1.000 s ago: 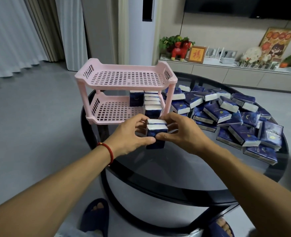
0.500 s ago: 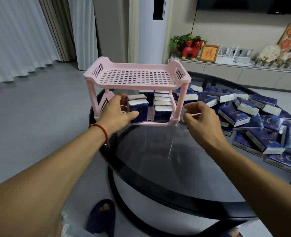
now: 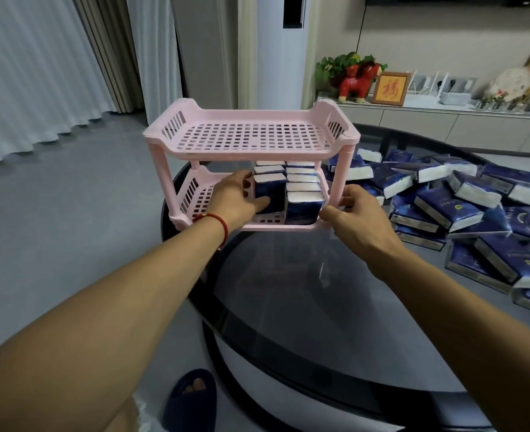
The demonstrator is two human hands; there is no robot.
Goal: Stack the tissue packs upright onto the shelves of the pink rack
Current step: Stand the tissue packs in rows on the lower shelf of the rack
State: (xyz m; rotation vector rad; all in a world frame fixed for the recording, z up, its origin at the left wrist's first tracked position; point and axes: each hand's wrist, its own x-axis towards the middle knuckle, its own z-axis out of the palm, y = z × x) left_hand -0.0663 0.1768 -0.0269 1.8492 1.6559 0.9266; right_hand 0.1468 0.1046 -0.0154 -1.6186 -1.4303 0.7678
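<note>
Gripping a tissue pack (image 3: pixel 269 194) on the lower shelf (image 3: pixel 259 220) of the pink rack (image 3: pixel 251 141): left hand (image 3: pixel 237 199) is curled round the pack, thumb across its dark blue front, fingers at its left side. Pack stands upright, white top edge up, at the front of the left column.

Right hand (image 3: pixel 355 213) is just outside the rack's front-right corner, beside the corner post (image 3: pixel 341 179). Fingers bent, thumb pointing toward the rack base; can't tell whether that grip is clamped on the post or only resting against it.

Lower shelf: upright packs (image 3: pixel 302 198) in two columns on the right half, touching each other, rows running back under the top shelf. Left half of the lower shelf shows bare grid. Top shelf (image 3: pixel 252 135) shows only its perforated floor.

Rack stands at the far-left edge of the round dark glass table (image 3: pixel 304 291). Loose pile of packs (image 3: pixel 463 210) covers the table's right side, lying flat and overlapping, just beside the rack's right end.

Red cord bracelet (image 3: pixel 218 220) on the left wrist. Dark slipper (image 3: pixel 190 400) with toes visible on the floor below the table edge. Sideboard (image 3: pixel 419 120) behind carries a red horse figure (image 3: pixel 359 81) and a framed picture (image 3: pixel 391 88).
</note>
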